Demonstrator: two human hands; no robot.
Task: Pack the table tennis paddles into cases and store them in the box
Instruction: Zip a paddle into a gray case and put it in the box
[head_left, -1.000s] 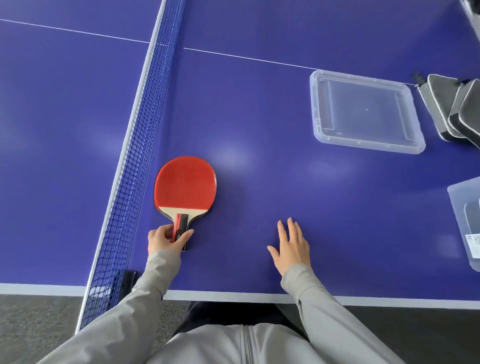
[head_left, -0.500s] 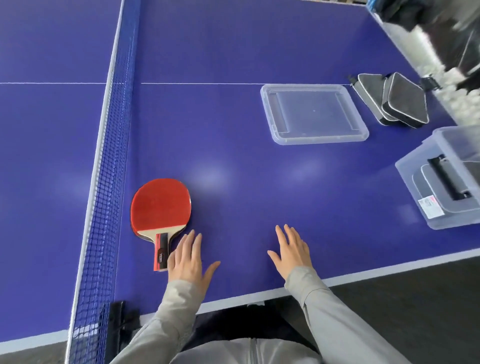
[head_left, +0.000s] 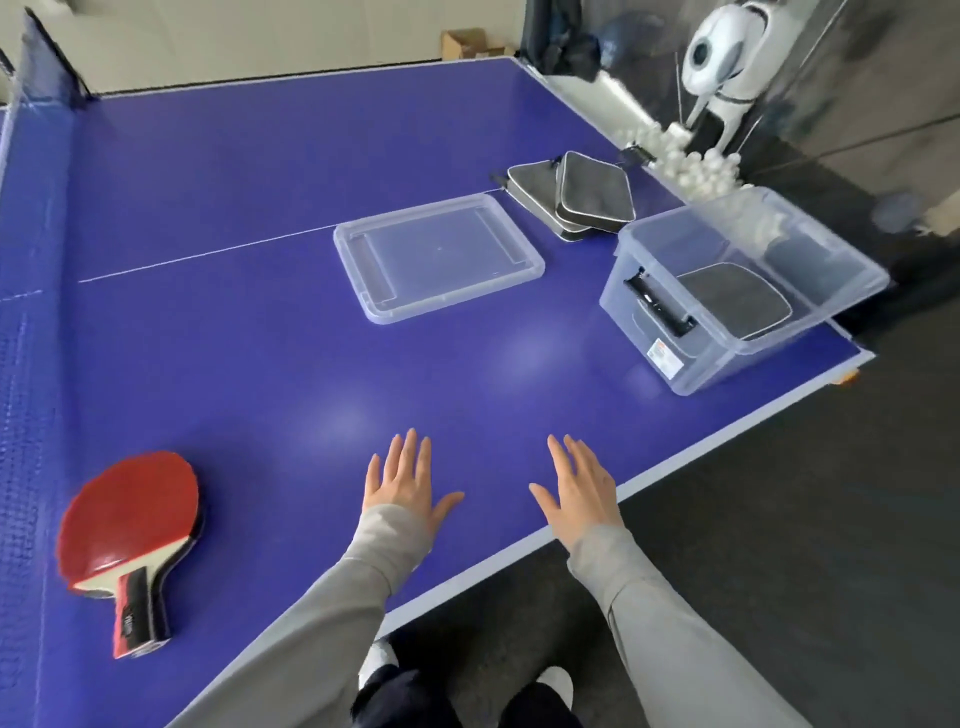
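A red table tennis paddle lies flat at the near left of the blue table, handle toward me, beside the net. My left hand and my right hand are both spread with straight fingers over the table's near edge, holding nothing. Two black cases lie stacked at the far right. A clear plastic box stands at the right edge with one black case inside. Its clear lid lies flat in the middle.
A white ball machine and a heap of white balls stand beyond the table's right end. A cardboard box sits on the floor at the back. Dark floor borders the table on the near and right sides.
My left hand let go of the paddle handle and moved right, now spread open. The view swung to the right, bringing the box and cases fully into sight.
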